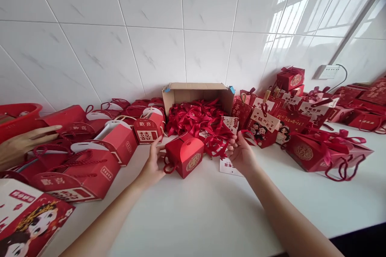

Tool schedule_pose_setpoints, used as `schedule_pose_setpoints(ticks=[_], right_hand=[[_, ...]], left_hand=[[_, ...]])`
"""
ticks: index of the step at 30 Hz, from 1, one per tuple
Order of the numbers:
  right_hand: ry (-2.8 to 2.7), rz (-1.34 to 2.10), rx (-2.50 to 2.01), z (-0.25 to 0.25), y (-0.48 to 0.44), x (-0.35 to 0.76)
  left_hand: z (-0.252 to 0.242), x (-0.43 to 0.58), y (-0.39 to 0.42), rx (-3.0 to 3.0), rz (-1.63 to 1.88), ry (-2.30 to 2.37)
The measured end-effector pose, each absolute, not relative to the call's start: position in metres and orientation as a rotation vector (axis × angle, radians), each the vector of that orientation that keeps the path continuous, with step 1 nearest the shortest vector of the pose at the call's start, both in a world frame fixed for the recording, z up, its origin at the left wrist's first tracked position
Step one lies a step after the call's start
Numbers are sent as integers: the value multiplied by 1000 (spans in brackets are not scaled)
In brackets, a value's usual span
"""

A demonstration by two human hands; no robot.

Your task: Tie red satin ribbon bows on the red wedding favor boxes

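A small red gift box (184,156) with a round gold emblem stands on the white table (211,209) in front of me. My left hand (154,162) rests against its left side, fingers curved round it. To the box's right, my right hand (240,153) pinches a red ribbon (217,144) that trails from the heap. A white tag (228,166) lies on the table just under that hand.
A cardboard box (197,92) on its side spills red ribbons against the tiled wall. Red gift boxes crowd the left (90,164) and right (313,148). Another person's hand (25,142) reaches in from the left edge near a red basin (18,116).
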State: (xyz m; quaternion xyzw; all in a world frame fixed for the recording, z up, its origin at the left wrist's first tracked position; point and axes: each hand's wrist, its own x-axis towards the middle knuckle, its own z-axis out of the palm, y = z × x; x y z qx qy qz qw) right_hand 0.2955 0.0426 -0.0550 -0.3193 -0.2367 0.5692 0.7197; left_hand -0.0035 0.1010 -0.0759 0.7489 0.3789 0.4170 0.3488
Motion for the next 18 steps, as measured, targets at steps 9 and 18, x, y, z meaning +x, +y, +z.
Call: schedule_pose_setpoints(ticks=[9, 18], right_hand=[[-528, 1391, -716, -57, 37, 289], [-1130, 614, -1264, -64, 26, 285]], left_hand=[[-69, -14, 103, 1531, 902, 890], [-59, -8, 107, 1419, 1078, 817]])
